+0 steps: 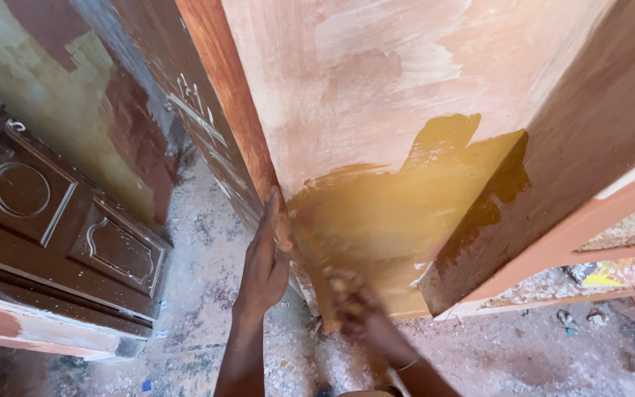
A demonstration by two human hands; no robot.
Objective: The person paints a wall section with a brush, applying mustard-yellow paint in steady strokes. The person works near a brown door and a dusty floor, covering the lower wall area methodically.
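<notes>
The left hand (264,257) lies flat with its grip wide against the edge of the upright wooden door panel (376,110), while the blurred right hand (354,301) has its grip closed around a brush (316,259) on the panel's wet yellow patch (398,213).

Upright board (406,110) filling centre and upper right; left hand (264,257) on its left edge, right hand (354,301) below centre; carved door (45,213) at left; floor (207,345) beneath.
</notes>
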